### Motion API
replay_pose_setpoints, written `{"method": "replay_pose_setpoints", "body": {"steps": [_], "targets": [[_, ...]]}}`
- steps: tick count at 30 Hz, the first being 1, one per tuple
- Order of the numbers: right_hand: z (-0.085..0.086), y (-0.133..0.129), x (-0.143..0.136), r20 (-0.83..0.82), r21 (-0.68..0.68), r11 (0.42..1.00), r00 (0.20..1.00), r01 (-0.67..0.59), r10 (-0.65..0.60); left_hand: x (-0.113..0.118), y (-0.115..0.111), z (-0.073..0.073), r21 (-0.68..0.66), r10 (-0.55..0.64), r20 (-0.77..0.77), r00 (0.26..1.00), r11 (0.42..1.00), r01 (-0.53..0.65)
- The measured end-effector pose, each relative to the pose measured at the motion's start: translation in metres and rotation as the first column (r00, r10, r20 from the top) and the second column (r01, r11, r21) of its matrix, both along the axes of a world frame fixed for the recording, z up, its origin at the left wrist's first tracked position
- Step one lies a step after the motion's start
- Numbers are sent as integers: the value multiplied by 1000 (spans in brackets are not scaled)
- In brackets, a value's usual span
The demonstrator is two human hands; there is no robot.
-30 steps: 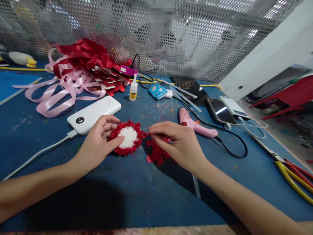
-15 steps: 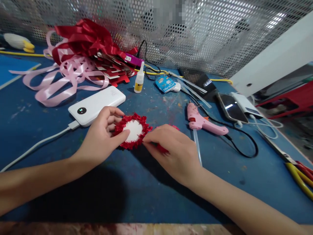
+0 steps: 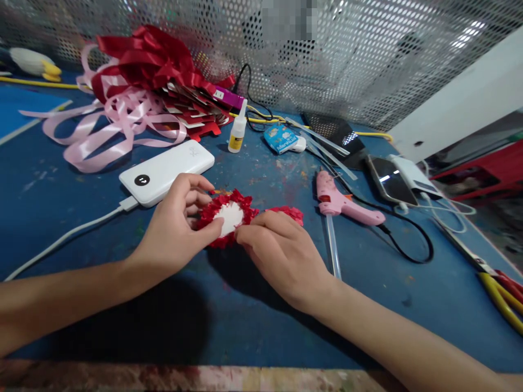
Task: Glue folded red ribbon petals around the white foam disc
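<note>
From left to right, a swing of the left hand (image 3: pixel 175 226) could nudge the white power bank (image 3: pixel 174 169) near it, too firm a thumb could dent the red-frilled disc (image 3: pixel 231 215), and a stray right hand (image 3: pixel 288 258) could knock the clear stick (image 3: pixel 332 247) of the pink glue gun (image 3: pixel 349 207). The left grips the disc between the 2 hands, above the desk (image 3: pixel 261 332), thumb on its white centre; the right, back upward, has fingers drawn together at its near right edge, any scrap pinched there hidden.
</note>
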State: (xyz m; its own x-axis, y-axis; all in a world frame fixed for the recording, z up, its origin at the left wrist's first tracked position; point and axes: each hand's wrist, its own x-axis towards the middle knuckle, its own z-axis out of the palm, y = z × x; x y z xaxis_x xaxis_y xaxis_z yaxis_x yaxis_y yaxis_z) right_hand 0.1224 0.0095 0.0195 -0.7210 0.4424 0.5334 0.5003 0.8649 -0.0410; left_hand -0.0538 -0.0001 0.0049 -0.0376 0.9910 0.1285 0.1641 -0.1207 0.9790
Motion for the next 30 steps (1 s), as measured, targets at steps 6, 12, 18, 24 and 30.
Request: {"method": "replay_pose_setpoints", "body": {"steps": [6,12,18,24,30], "targets": [[4,-2,-1,55,15,1000,999,-1,0,-1,-1,-3,4,-11,9,1000,1000,11],[-1,0,1,37,-6,1000,999,4,-4,0,-1,-2,18,-2,-19,1000,1000,2],[-1,-1,5,23,-31,999,1000,9,-9,-1,0,-1,6,8,-54,999,1000,-7],[-2,0,3,22,-31,1000,1000,3,-3,0,0,-1,-4,2,-56,998,1000,-2],[-3,0,2,3,-30,999,1000,-25,25,-1,0,-2,16,-11,-55,998,1000,12]]}}
